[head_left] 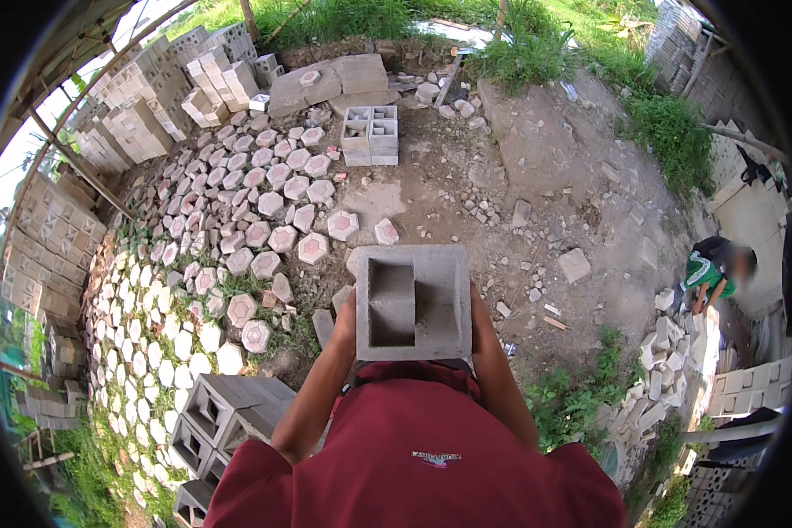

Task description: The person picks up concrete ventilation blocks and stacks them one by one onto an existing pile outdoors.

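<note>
A grey concrete block (pixel 443 334) with square hollows is held up in front of my chest, its hollow side facing up. My left hand (pixel 347 319) presses on its left side and my right hand (pixel 479 315) on its right side. The fingers of both hands are largely hidden beside and behind the block. Ahead on the ground stands a small pile of similar hollow blocks (pixel 370 150). By my left elbow is another stack of hollow blocks (pixel 238 396).
Hexagonal pavers (pixel 270 204) cover the ground on the left, with high block stacks (pixel 136 128) behind them. Broken slabs (pixel 330 81) lie at the back. Rubble (pixel 664 361) is heaped on the right, near a crouching person (pixel 711 271) in green and black. Weeds (pixel 572 392) grow at my right.
</note>
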`<action>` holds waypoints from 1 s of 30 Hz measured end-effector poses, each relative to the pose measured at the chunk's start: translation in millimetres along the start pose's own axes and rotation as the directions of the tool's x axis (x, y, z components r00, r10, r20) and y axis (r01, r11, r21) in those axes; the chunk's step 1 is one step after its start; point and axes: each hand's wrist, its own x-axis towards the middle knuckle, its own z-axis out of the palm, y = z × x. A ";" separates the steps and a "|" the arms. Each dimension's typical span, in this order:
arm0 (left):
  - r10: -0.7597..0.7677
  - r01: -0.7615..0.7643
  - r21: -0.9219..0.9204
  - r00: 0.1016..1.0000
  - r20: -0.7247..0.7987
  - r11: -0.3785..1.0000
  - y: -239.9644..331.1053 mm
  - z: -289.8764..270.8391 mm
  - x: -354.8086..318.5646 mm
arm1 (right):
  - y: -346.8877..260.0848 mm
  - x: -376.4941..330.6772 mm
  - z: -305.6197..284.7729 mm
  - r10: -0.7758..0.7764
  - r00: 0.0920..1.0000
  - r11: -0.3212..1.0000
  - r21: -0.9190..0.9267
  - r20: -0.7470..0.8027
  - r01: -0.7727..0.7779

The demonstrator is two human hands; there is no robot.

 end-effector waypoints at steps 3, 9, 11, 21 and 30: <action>0.046 -0.043 -0.074 0.998 0.049 0.996 29.8 -19.3 44.2 | -16.5 34.3 36.7 0.004 0.997 0.996 0.090 0.081 -0.011; 0.132 -0.132 -0.028 0.991 -0.009 0.991 84.9 -25.8 100.6 | -34.3 141.5 59.3 0.057 0.997 0.998 -0.021 0.055 -0.056; 0.139 -0.143 -0.077 0.988 -0.061 0.987 103.2 -30.9 125.0 | -43.1 181.0 68.7 0.084 0.994 0.994 -0.071 0.068 -0.079; 0.242 -0.262 -0.095 0.953 -0.184 0.960 202.7 -59.5 302.7 | -90.3 406.0 140.8 0.134 0.970 0.976 -0.199 0.205 -0.093; 0.255 -0.340 -0.271 0.918 -0.304 0.901 296.4 -73.3 431.6 | -135.5 581.7 209.2 0.142 0.987 0.851 -0.519 0.080 -0.080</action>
